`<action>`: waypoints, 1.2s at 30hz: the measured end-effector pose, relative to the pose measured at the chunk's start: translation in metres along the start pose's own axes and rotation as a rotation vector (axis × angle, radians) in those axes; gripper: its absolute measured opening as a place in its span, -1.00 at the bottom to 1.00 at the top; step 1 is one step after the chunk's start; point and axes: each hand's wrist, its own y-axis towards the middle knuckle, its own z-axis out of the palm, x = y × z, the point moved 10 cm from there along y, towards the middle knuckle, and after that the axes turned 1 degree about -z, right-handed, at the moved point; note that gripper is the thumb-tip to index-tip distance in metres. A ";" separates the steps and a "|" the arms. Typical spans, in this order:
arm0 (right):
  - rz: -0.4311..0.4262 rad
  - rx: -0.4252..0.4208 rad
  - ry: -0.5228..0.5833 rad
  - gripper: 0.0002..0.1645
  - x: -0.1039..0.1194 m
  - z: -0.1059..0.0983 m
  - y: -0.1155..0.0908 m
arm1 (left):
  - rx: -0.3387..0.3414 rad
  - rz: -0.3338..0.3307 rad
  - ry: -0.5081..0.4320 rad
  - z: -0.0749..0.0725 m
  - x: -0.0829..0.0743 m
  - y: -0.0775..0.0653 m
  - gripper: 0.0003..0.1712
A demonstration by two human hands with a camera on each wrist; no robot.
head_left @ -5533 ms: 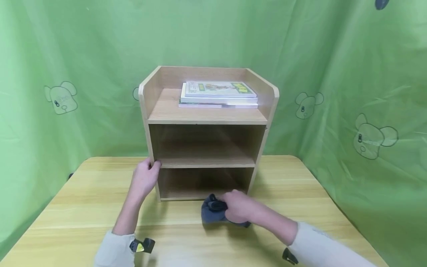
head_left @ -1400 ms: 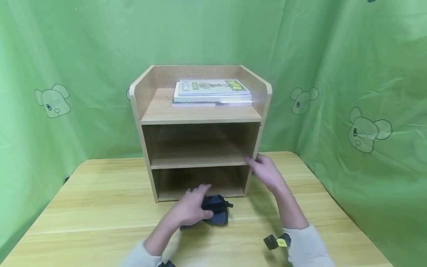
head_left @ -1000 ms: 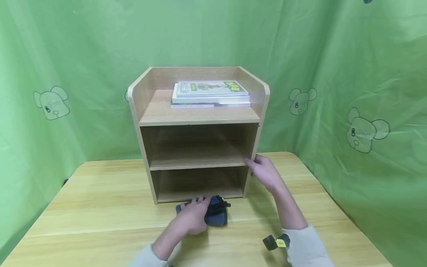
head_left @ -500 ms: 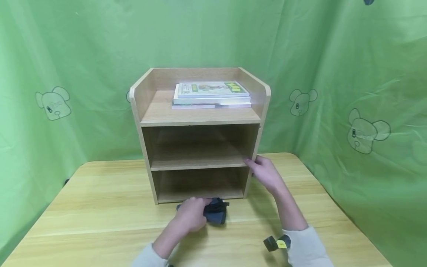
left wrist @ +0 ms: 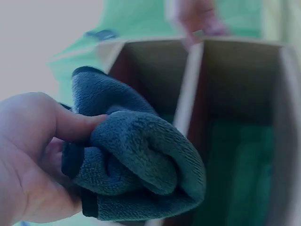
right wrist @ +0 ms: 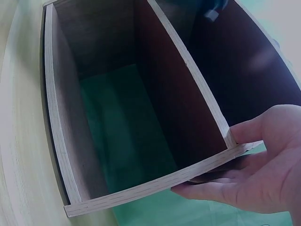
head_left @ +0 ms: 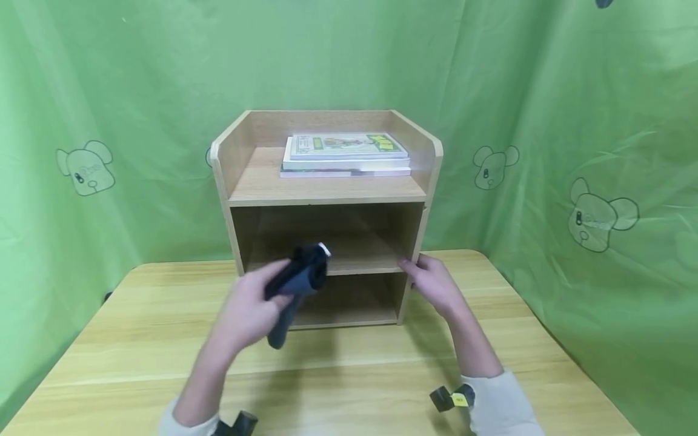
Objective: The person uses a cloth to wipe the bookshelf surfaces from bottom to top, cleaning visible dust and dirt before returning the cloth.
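Note:
A folded dark blue-grey cloth (head_left: 301, 281) with black edging is in my left hand (head_left: 245, 310), raised before the small wooden shelf unit (head_left: 327, 199). The left wrist view shows the thumb pressing on top of the fuzzy, rolled cloth (left wrist: 146, 160). In the head view it overlaps the middle board and the lower compartment. My right hand (head_left: 436, 286) grips the unit's right side panel at middle-board height. In the right wrist view, the thumb of the right hand (right wrist: 265, 169) lies at the middle board's front end, fingers around the panel's outer side.
Several books (head_left: 349, 156) lie stacked on the unit's top board, between raised sides. The unit stands on a light wooden table (head_left: 163, 315). Green curtains (head_left: 163, 91) with bear-head drawings enclose the table at the back and sides.
Earliest, my right hand held the cloth and my left gripped the unit's left side; these roles have swapped. Since half a second ago, the left hand has lifted the cloth up and leftward.

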 end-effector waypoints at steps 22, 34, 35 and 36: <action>0.003 0.009 0.010 -0.37 -0.008 0.000 0.002 | -0.339 -0.315 -0.327 -0.089 0.105 0.003 -0.26; 0.008 0.005 0.019 -0.37 -0.003 0.001 0.002 | 0.061 -0.418 -0.316 -0.036 0.137 0.016 -0.19; 0.007 0.005 0.021 -0.37 -0.002 0.002 0.002 | 0.079 -0.421 -0.318 -0.033 0.139 0.016 -0.19; 0.010 0.003 0.022 -0.38 -0.003 0.002 0.002 | 0.097 -0.420 -0.320 -0.030 0.142 0.016 -0.19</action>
